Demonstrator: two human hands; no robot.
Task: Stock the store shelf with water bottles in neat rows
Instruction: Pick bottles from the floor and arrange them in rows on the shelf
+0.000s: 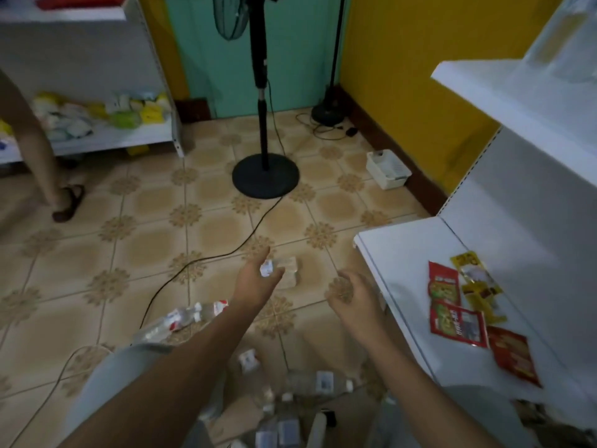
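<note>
My left hand (pixel 255 281) reaches forward over the tiled floor and grips a clear water bottle (pixel 284 268) with a white and red label; the thumb and fingers curl round its near end. To its right, my right hand (pixel 353 297) hovers beside the front edge of the low white shelf (pixel 397 270), its fingers loosely curled and holding nothing. More water bottles lie on the floor: two to the left of my left forearm (pixel 187 318) and several below my arms (pixel 310 383). The image is blurred.
Red and yellow snack packets (pixel 458 305) lie on the low white shelf, with an upper shelf (pixel 504 101) above. A standing fan's base (pixel 265 179) and its cable (pixel 193 263) cross the floor. A white basket (pixel 387 169) stands by the wall. Another person's leg (pixel 38 147) is at the left.
</note>
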